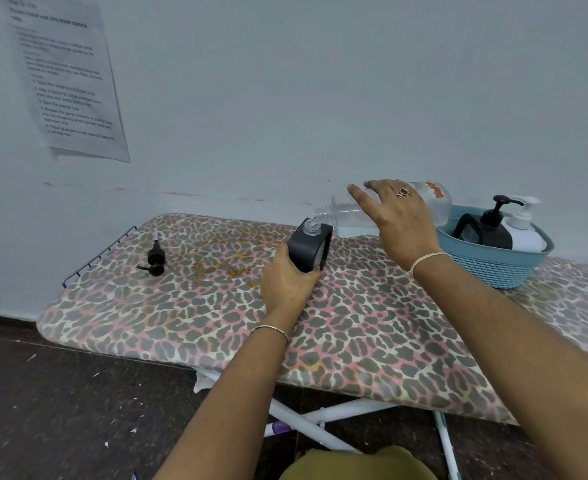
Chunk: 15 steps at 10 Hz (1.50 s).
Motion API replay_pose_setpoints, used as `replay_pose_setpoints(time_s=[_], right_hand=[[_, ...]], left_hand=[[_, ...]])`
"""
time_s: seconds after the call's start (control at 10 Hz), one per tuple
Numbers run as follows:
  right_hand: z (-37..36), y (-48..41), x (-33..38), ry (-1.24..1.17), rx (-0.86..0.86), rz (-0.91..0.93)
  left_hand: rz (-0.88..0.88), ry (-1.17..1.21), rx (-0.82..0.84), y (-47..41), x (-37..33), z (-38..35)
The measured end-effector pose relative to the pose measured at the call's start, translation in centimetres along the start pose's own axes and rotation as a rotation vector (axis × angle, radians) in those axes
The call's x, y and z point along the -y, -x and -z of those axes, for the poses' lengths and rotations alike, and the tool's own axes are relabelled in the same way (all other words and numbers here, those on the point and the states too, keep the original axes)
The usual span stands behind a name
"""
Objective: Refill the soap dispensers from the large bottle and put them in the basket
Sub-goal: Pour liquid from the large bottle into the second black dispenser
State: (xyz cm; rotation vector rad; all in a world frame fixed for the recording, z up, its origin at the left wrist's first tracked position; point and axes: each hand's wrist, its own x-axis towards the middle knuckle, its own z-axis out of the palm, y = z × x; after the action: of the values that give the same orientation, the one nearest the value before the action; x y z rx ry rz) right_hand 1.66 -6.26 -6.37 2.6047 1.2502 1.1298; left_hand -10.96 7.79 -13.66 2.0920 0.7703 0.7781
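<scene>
A leopard-print ironing board [216, 327] stands against a pale blue wall and serves as the work surface. We find the task partly complete. A black dispenser [493, 230] and a white dispenser [524, 233], both with pumps fitted, already stand in the teal basket [493, 268] at the board's right end. A third, dark dispenser [311, 251] is in hand and still open. The left hand [287, 284] has its grip curled round the lower body and holds it tilted just above the cover. The right hand [401, 220] holds the large bottle [348, 213] tipped almost level, fingers spread over its upper side and thumb hidden. The bottle's mouth sits directly at the dispenser's open neck. The bottle looks clear, and we cannot tell whether liquid is passing or how full the dispenser is. In our judgement the pour must be finished, the pump refitted and this dispenser set in the basket. Its pump head [154, 259] lies well apart to the left, near the wire rest, within reach. A printed sheet [67, 77] hangs on the wall, clear of the work. The basket has little free room, which may hinder placement.
</scene>
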Motion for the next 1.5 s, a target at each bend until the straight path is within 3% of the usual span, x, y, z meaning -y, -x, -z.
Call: replay_pose_setpoints(time_s=[1.5], right_hand=[[0.06,-0.04,-0.15,0.025,-0.042,0.039]], left_hand=[[0.005,-0.003,0.008,-0.01,0.01,0.09]])
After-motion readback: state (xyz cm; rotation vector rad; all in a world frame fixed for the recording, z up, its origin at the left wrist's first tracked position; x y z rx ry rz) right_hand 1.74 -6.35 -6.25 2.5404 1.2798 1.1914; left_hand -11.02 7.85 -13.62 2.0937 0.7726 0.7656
